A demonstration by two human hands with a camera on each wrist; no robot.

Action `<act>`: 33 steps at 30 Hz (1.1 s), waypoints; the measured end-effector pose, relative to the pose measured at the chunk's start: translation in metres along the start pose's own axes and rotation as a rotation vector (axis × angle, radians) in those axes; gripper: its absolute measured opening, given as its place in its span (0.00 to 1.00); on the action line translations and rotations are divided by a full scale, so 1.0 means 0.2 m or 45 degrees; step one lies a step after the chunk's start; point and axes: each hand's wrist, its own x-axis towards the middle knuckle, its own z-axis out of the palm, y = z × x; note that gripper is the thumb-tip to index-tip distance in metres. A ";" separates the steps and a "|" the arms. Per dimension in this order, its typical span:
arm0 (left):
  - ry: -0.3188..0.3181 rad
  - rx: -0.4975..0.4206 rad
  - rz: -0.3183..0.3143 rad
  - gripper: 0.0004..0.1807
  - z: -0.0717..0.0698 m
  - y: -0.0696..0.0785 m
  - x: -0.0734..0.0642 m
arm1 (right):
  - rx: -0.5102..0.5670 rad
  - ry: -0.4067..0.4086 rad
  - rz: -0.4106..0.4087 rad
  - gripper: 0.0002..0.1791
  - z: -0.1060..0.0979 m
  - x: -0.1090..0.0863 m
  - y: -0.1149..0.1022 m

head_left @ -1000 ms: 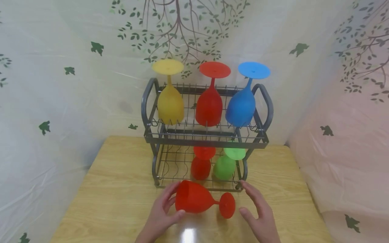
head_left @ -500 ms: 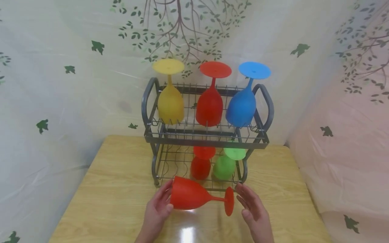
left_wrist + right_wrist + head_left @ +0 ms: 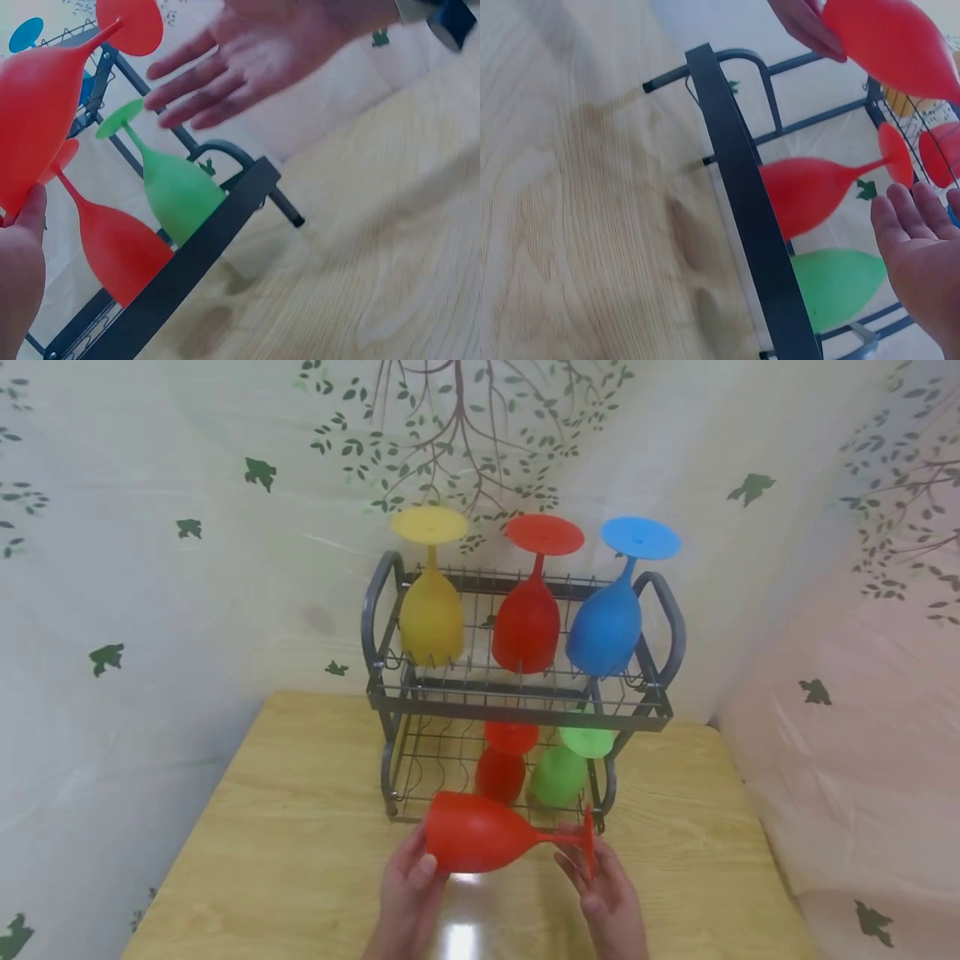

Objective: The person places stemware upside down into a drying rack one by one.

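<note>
My left hand (image 3: 408, 881) grips a red plastic goblet (image 3: 480, 835) by its bowl near the rim, thumb on the near side. The goblet lies sideways in the air, mouth to the left and foot to the right. Around its foot, my right hand (image 3: 611, 893) has its fingers extended, some behind the stem and foot. In the left wrist view, that right hand (image 3: 262, 60) shows its palm with loosely straight fingers. Behind the goblet stands a dark two-tier wire rack (image 3: 517, 712). On its lower tier, a red goblet (image 3: 500, 777) and a green goblet (image 3: 560, 777) stand upside down.
Upside down on the rack's upper tier are a yellow goblet (image 3: 432, 622), a red one and a blue goblet (image 3: 606, 631). The rack rests on a wooden table (image 3: 285, 827). A pale leaf-patterned cloth (image 3: 225, 585) hangs behind and at the sides.
The held goblet has turned so its mouth faces away to the left and its foot shows edge-on. My right hand has come in to the foot.
</note>
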 end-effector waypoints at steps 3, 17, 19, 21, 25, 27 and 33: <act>0.058 -0.071 -0.010 0.21 0.03 0.00 0.00 | -0.021 0.010 0.002 0.31 0.03 0.01 0.03; 0.122 -0.176 -0.018 0.23 0.08 -0.10 0.01 | -0.124 0.270 0.114 0.24 0.16 0.09 0.07; 0.130 -0.172 -0.018 0.22 0.09 -0.11 0.01 | -0.118 0.275 0.108 0.22 0.17 0.10 0.08; 0.144 -0.166 -0.028 0.22 0.10 -0.11 0.01 | -0.143 0.298 0.126 0.21 0.19 0.11 0.09; 0.152 -0.148 -0.057 0.23 0.12 -0.10 0.00 | -0.185 0.337 0.166 0.20 0.21 0.11 0.09; 0.153 -0.125 -0.070 0.24 0.13 -0.10 0.00 | -0.174 0.340 0.167 0.21 0.23 0.11 0.09; 0.174 -0.086 -0.100 0.25 0.14 -0.10 0.00 | -0.156 0.380 0.197 0.27 0.26 0.13 0.09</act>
